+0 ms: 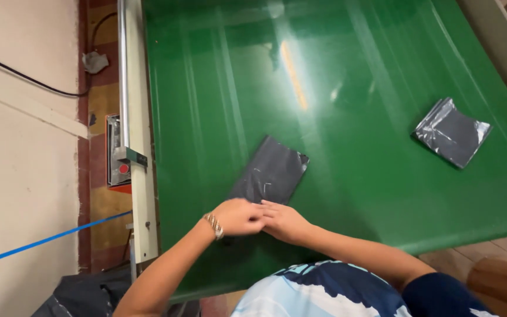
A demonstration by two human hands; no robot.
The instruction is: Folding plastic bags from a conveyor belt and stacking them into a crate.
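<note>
Both hands, the left hand point(236, 216) and right hand point(286, 223), meet together, pressing the near end of a dark grey plastic bag point(271, 171) lying flat on the green tabletop point(218, 88). A second grey bag point(452, 131) lies untouched, far right.

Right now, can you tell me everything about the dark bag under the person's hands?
The dark grey bag is a flat rectangle that looks like thin, shiny plastic, with small creases and pale glints on it. It lies flat on the green belt, turned at a slant, its far corner pointing up and right. Both hands press on its near end: the left hand, with a wrist bracelet, and the right hand meet there and hide that edge. Nothing else touches it. A second, similar bag lies apart to the right.
</note>
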